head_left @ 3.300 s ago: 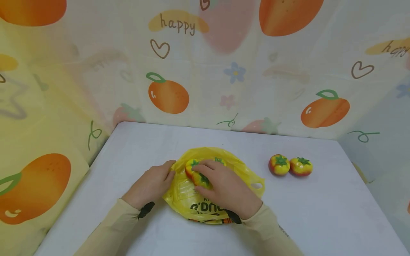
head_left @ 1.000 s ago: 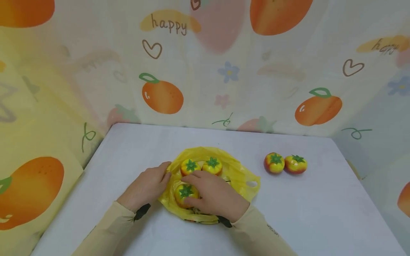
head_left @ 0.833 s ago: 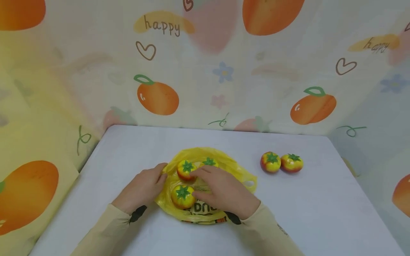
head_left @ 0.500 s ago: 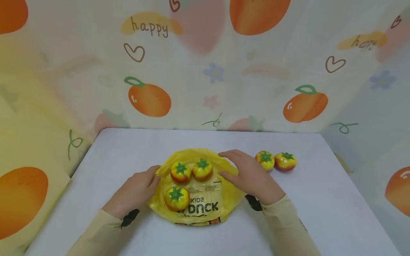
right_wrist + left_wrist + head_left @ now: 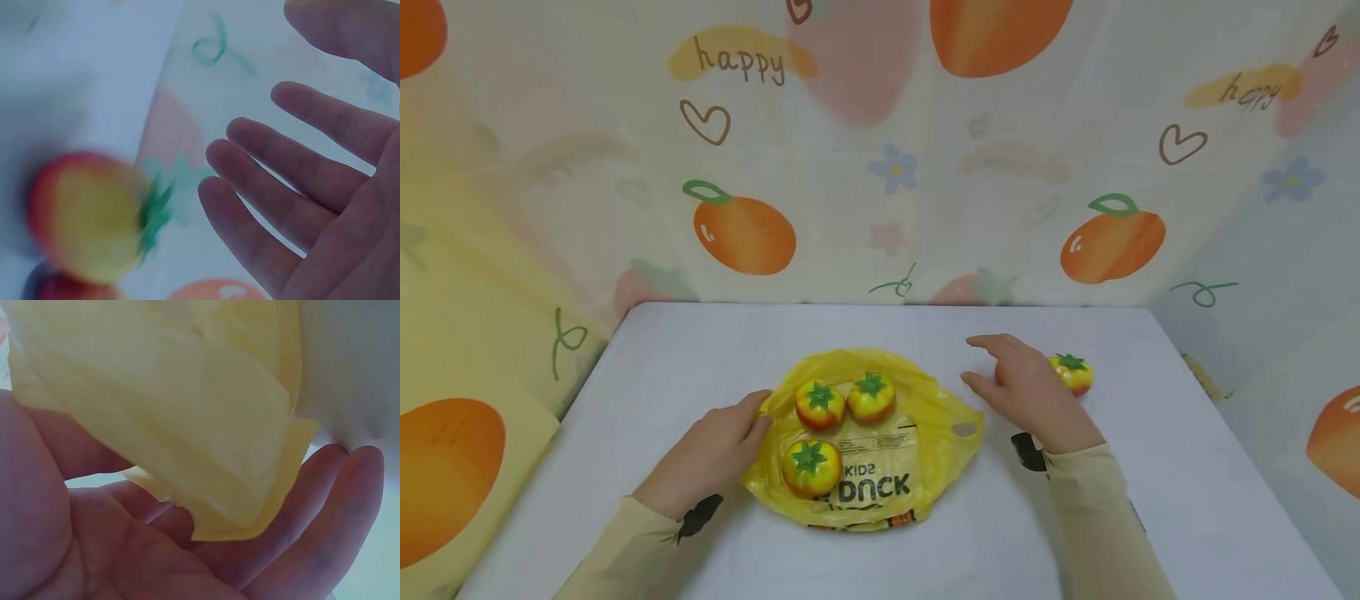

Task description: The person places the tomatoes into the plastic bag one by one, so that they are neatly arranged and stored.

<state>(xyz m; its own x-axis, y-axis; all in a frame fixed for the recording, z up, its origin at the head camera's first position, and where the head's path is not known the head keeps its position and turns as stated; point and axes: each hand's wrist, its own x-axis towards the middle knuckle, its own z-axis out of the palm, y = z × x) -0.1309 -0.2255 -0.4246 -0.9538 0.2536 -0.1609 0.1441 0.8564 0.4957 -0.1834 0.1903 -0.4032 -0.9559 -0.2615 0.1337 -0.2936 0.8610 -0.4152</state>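
A yellow plastic bag lies spread on the table with its mouth facing up. Three yellow-and-red fruits with green leafy tops, tomato- or persimmon-like, sit in it: a rear left one, a rear right one and a front one. My left hand holds the bag's left edge; the left wrist view shows the yellow plastic between thumb and fingers. Over the right side, my right hand hovers with fingers apart, nothing in its grasp. It mostly hides one loose fruit; another fruit shows beside it.
The table has a white cover. A fruit-printed curtain stands along its back and both sides. Dark wrist-camera pieces sit under both wrists.
My right hand has let go of the front fruit in the bag and moved right, over the loose pair. My left hand stays on the bag's edge. The head view has shifted slightly.
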